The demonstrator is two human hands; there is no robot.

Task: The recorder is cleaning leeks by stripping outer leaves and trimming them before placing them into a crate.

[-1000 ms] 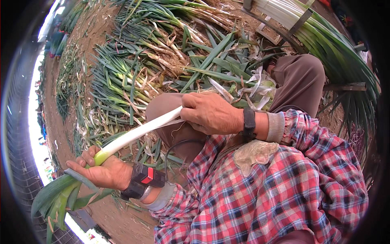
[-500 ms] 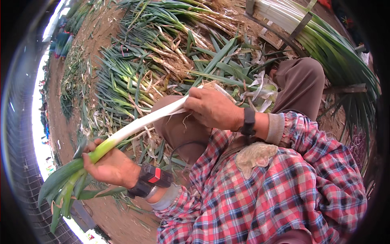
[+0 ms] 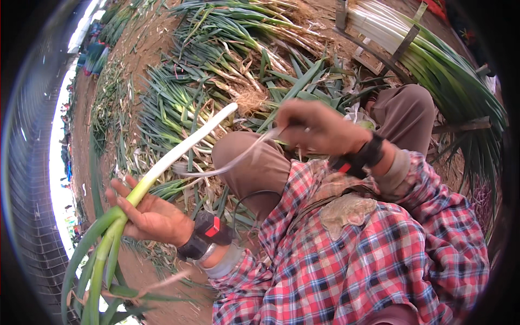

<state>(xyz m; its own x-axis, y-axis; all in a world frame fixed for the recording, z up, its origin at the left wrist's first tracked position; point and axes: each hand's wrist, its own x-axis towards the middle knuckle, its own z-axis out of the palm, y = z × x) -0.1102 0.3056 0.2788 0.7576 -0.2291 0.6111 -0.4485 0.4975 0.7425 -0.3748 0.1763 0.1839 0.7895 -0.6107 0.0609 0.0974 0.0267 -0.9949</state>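
Observation:
My left hand [image 3: 154,216] grips a long green onion [image 3: 187,143] where its white stalk turns green, thumb on one side and fingers around the other. The stalk slants up to the right, its clean white root end free in the air. Green leaves hang down below the hand at lower left. Over my knees, my right hand [image 3: 325,127] is closed and blurred by motion. From its fingertips trails a thin, pale peeled skin [image 3: 244,157], apart from the stalk.
Heaps of unpeeled green onions [image 3: 162,103] with dirty roots lie ahead on the soil. At upper right, a metal rack [image 3: 406,40] holds a bundle of clean white-stalked onions [image 3: 449,70]. Dark netting [image 3: 38,216] runs along the left. My knee [image 3: 252,173] is beneath the skin.
My right hand has moved right, off the root end, pulling a strip of skin away. The onion's white end is now bare, and its leaves have swung lower.

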